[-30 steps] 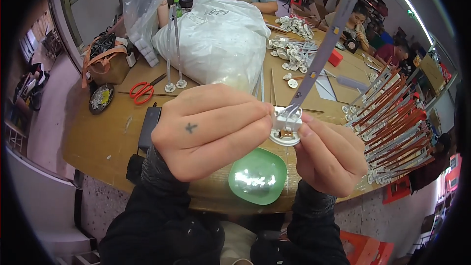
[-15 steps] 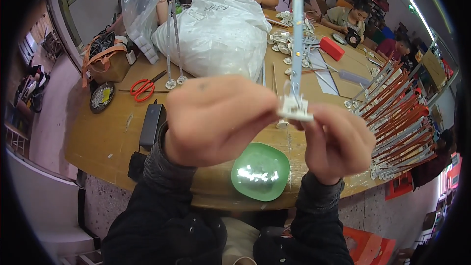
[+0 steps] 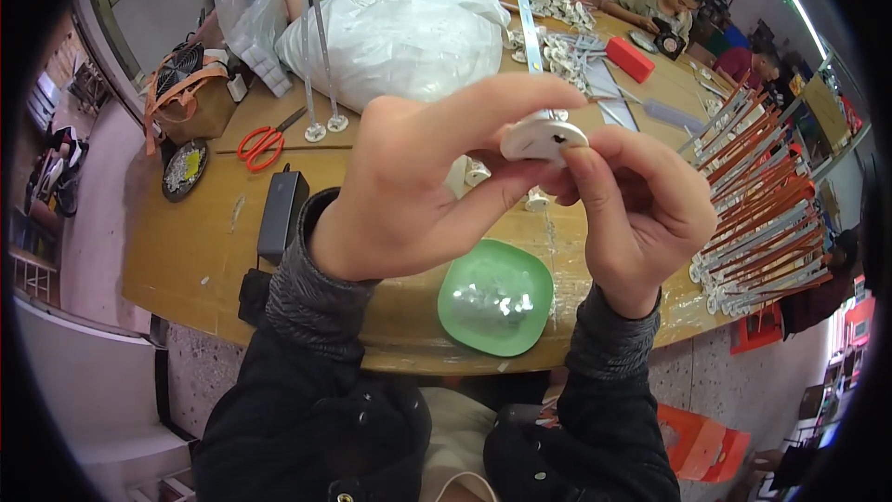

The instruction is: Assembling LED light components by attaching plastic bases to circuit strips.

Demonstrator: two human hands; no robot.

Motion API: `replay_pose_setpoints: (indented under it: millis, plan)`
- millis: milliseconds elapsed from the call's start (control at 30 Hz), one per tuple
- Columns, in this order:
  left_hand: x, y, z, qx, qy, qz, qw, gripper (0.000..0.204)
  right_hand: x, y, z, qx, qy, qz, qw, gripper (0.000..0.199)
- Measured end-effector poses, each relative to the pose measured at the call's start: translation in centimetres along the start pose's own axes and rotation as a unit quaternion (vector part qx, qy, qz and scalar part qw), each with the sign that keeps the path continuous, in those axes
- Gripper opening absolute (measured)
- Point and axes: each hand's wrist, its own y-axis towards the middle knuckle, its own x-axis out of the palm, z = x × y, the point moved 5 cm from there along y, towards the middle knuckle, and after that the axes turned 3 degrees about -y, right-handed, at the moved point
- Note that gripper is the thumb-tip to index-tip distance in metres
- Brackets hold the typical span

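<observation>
Right hand (image 3: pixel 641 195): thumb and fingers pinch the right edge of a white round base (image 3: pixel 534 141). Left hand (image 3: pixel 409 191): index finger arched over the base's far side, thumb under its near side; fingertip contact hidden, cannot tell whether it grips. Base held above the table (image 3: pixel 200 265), between the hands, tilted, face with a dark hole toward the viewer. Pale LED strip (image 3: pixel 525 14) runs up beyond it, lower end hidden by the left hand. Near: green dish (image 3: pixel 497 344). Left: black box (image 3: pixel 283 214), orange-handled scissors (image 3: pixel 262 147). Far: white plastic bag (image 3: pixel 400 33). Right: bundled strips (image 3: pixel 762 204).
</observation>
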Motion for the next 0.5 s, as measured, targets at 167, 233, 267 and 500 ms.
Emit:
replay_pose_setpoints:
  millis: [167, 233, 267, 500]
  plan:
    - [0.2, -0.4, -1.5, 0.044, -0.091, 0.018, 0.995, 0.031, -0.9, 0.1, 0.3, -0.046, 0.015, 0.004, 0.999, 0.014]
    - [1.1, -3.0, -5.0, -0.017, -0.181, 0.052, 0.982, 0.025, -1.4, -1.2, 2.1, 0.000, -0.004, 0.029, 1.000, 0.013]
    - [1.3, -4.1, -5.2, -0.031, -0.187, 0.054, 0.980, 0.025, -1.7, -2.5, 1.9, 0.018, -0.008, 0.022, 1.000, 0.013]
    - [1.2, -7.2, -5.3, -0.033, -0.184, 0.070, 0.980, 0.023, 2.4, -14.9, 5.0, 0.215, -0.150, -0.381, 0.887, 0.017]
